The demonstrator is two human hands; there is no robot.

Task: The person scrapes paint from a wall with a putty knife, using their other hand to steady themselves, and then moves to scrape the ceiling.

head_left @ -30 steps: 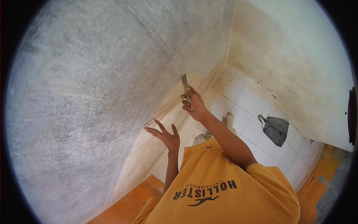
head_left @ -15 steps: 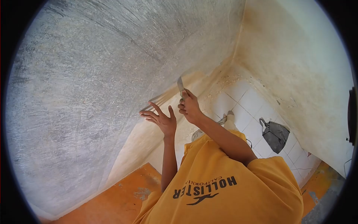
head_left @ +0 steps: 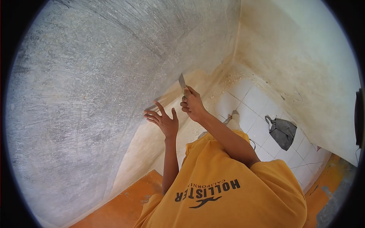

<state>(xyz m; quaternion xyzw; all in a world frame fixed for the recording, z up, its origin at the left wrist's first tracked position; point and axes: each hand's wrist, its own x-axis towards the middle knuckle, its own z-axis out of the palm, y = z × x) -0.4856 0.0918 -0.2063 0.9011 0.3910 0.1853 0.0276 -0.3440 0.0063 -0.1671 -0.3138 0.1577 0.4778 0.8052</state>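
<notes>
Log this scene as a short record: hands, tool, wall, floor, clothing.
Holding: right grip, closed on a flat-bladed tool
Other: left grip, open and spread at the grey wall; contact unclear
Wall: grey above, pale tan lower down
Floor: white tiles, dark grey bag lying on them
Clothing: yellow-orange shirt, dark lettering

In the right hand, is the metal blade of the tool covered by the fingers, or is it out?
Out: the blade extends beyond the right hand. Whether it touches the wall, I cannot tell.
</notes>
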